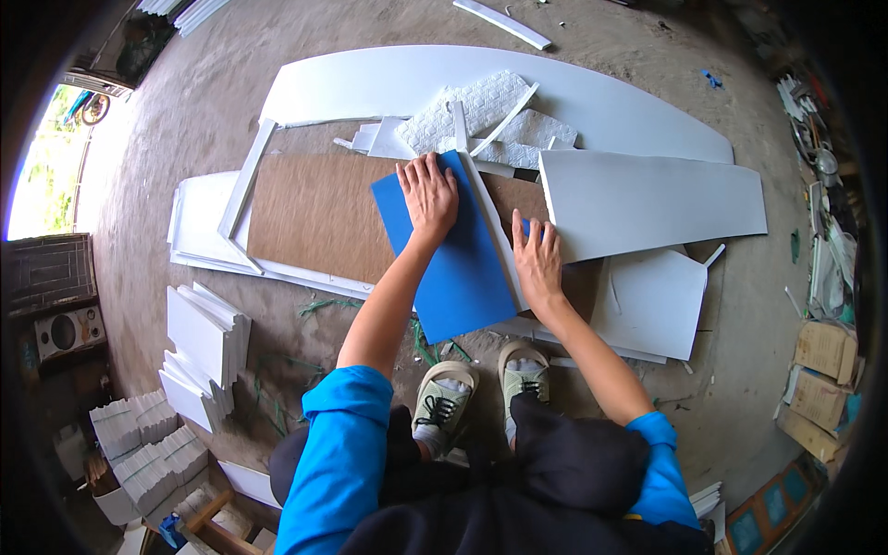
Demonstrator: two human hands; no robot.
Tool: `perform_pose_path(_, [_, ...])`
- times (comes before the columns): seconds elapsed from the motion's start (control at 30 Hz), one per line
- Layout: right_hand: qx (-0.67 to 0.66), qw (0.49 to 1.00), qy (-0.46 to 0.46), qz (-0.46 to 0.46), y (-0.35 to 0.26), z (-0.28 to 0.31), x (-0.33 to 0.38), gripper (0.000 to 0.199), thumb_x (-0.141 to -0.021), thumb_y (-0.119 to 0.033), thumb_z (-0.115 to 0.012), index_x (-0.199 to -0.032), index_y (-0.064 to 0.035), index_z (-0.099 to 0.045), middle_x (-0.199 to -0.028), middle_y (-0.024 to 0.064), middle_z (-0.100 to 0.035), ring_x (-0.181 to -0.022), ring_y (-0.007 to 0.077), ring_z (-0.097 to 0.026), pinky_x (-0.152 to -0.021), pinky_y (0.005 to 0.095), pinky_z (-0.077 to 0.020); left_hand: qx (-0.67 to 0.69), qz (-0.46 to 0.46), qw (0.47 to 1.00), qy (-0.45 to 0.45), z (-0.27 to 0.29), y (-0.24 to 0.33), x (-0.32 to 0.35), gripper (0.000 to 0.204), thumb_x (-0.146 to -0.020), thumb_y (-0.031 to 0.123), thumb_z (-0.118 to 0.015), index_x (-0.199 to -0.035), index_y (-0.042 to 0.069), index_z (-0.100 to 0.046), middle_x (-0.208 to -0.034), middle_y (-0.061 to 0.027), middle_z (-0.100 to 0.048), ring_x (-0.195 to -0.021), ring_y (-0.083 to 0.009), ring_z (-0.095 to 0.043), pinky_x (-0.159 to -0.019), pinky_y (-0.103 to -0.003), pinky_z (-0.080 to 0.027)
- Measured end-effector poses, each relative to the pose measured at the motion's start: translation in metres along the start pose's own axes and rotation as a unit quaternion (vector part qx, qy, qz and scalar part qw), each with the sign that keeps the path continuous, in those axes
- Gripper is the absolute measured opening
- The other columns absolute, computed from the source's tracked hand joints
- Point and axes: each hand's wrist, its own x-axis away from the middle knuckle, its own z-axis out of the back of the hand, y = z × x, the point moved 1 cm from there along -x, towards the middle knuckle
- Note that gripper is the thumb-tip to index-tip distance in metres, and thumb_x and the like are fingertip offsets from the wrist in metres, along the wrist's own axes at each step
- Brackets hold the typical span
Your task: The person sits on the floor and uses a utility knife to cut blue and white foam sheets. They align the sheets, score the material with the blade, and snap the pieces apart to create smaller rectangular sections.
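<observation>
- The blue board point(462, 268) lies aslant under the left hand point(428, 199), between the two sets of fingers and reaching back toward the person's feet.
- The left fingers are spread loosely and flat on its far part, pressing rather than gripping.
- The right hand point(538, 259) has its fingers drawn in around a small blue thing point(527, 228); its working end is hidden, so I cannot tell what it is.
- A pale strip point(493, 231) runs along the blue board's right edge, between the hands; whether it is the board's own side is unclear.
- The step in hand looks like steadying the blue board while working along that edge.
- The next move seems to call for firm left pressure and a straight, controlled right hand, with the left fingers clear of the edge.
- Left of the left fingers lies a brown board point(319, 217); right of the right fingers, a white board point(652, 208).
- Beyond both hands, bumpy white pieces point(472, 102) lie by a large white sheet point(601, 102).
</observation>
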Motion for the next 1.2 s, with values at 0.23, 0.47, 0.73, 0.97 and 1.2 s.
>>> perform_pose_path(0.23, [-0.127,0.991,0.046,-0.017,0.01,-0.007,-0.009,0.045,-0.075,-0.004,-0.054,-0.119,-0.0048,-0.044,-0.102,0.0106,-0.048,-0.094,0.0214,-0.049,-0.08,0.0356,-0.0419,0.001,0.028,0.999,-0.028,0.012,-0.006,0.015,0.039,-0.085,0.026,-0.044,-0.116,0.001,-0.043,-0.111,-0.0156,-0.046,-0.112,-0.0303,-0.039,-0.104,-0.046,-0.018])
perform_pose_path(0.47, [-0.831,0.446,-0.134,-0.305,0.03,0.017,-0.027,0.026,-0.095,-0.026,-0.034,-0.114,-0.0101,-0.039,-0.071,0.0072,-0.053,-0.052,0.0133,-0.051,-0.043,0.0271,-0.0442,-0.025,0.073,0.997,-0.009,0.017,-0.011,0.022,0.039,-0.085,0.027,-0.045,-0.115,0.002,-0.044,-0.109,-0.0151,-0.047,-0.112,-0.0294,-0.04,-0.104,-0.045,-0.018])
perform_pose_path(0.73, [-0.835,0.413,-0.237,-0.276,0.027,0.007,-0.022,0.028,-0.09,-0.028,-0.049,-0.097,-0.0016,-0.049,-0.066,0.0034,-0.048,-0.052,0.0103,-0.048,-0.043,0.0224,-0.0409,-0.021,0.093,0.995,-0.005,0.017,-0.005,0.019,0.039,-0.083,0.026,-0.046,-0.112,0.002,-0.045,-0.108,-0.0154,-0.047,-0.111,-0.0293,-0.04,-0.104,-0.043,-0.018])
perform_pose_path(0.97, [-0.784,0.498,-0.256,-0.269,0.013,0.017,-0.028,0.032,-0.091,-0.037,-0.044,-0.087,-0.0054,-0.046,-0.057,0.0018,-0.044,-0.041,0.0066,-0.038,-0.04,0.023,-0.0379,-0.023,0.101,0.995,-0.002,0.019,-0.009,0.02,0.039,-0.082,0.026,-0.046,-0.112,0.001,-0.046,-0.108,-0.0156,-0.048,-0.111,-0.0288,-0.041,-0.104,-0.043,-0.018])
perform_pose_path(1.2, [-0.782,0.542,-0.247,-0.183,0.009,0.001,-0.045,0.022,-0.094,-0.025,-0.038,-0.101,-0.0042,-0.039,-0.061,0.0024,-0.043,-0.039,0.0058,-0.037,-0.043,0.0238,-0.0401,-0.015,0.108,0.994,-0.004,0.019,-0.006,0.019,0.039,-0.082,0.026,-0.047,-0.112,0.001,-0.047,-0.109,-0.0153,-0.048,-0.111,-0.0288,-0.041,-0.104,-0.043,-0.018])
